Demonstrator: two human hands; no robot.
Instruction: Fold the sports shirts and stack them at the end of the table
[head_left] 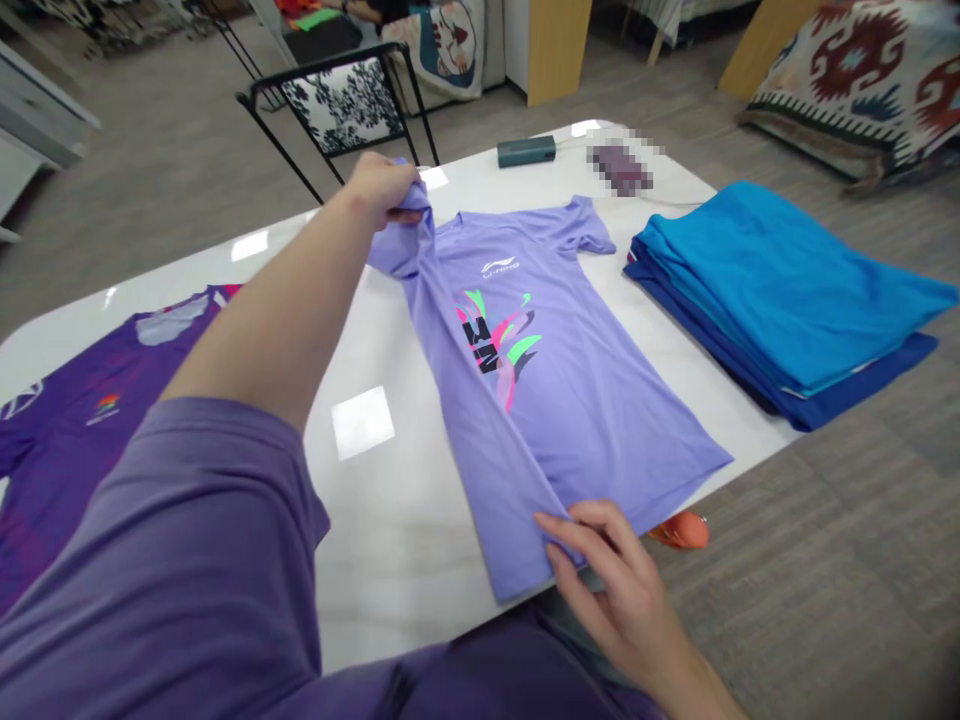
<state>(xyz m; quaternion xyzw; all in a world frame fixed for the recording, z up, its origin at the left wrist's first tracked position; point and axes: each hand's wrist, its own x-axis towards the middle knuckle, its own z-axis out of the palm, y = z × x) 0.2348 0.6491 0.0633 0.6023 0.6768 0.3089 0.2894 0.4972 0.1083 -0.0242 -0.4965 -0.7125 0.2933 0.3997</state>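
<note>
A lavender T-shirt [600, 370] with a white logo and a bright pink, green and black print lies face up on the white table [375, 510]. My left hand [386, 190] is closed on its shoulder near the left sleeve, lifting the cloth into a bunched fold. At the hem, my right hand [611, 570] pinches the fabric between thumb and fingers. Between the two hands a long lengthwise crease runs down the shirt, and its left side laps toward the print.
A dark purple jersey [127, 400] is spread on the left. Folded blue clothes [795, 290] are stacked at the right. A dark green box-shaped device [526, 152] and a blurred-out item [621, 168] sit at the far edge, near a black chair [341, 105]. Something orange [684, 530] shows below the table edge.
</note>
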